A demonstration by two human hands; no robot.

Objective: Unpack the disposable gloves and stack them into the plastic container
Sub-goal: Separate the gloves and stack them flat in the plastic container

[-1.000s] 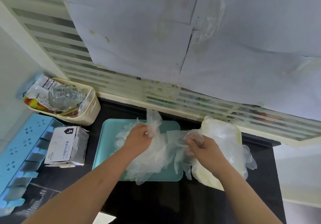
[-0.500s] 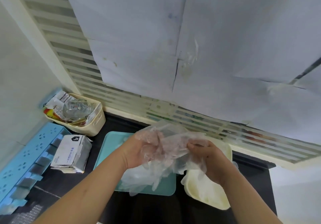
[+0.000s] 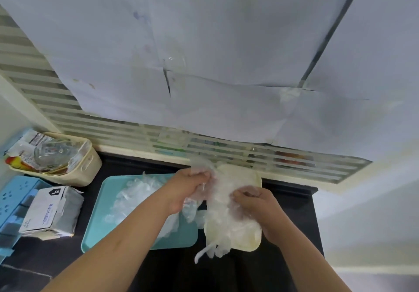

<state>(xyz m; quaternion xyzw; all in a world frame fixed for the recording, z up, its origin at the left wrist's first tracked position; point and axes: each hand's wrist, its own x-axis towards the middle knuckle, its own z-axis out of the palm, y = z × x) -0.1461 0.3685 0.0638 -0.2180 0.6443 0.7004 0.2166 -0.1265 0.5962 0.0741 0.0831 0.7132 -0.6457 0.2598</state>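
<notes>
In the head view, the left hand point(image 3: 190, 187) and the right hand point(image 3: 256, 203) each pinch, with curled fingers, 1 clear bunch of gloves point(image 3: 221, 193). The bunch is spread over the cream plastic container point(image 3: 255, 244), with glove ends trailing past its near rim. A loose pile point(image 3: 136, 193) lies on the teal tray point(image 3: 140, 244) alongside, and the opened glove box point(image 3: 49, 210) sits further left. The step in hand looks like stacking this bunch. The next move calls for lowering it flat and tucking the trailing ends inside.

I see the cream plastic container point(image 3: 250, 239) lying flat just right of the teal tray point(image 3: 181, 239). A bunch of clear gloves point(image 3: 221, 203) is draped over it, their fingers trailing past its near rim. A loose heap of gloves point(image 3: 133, 194) lies on the tray.
</notes>
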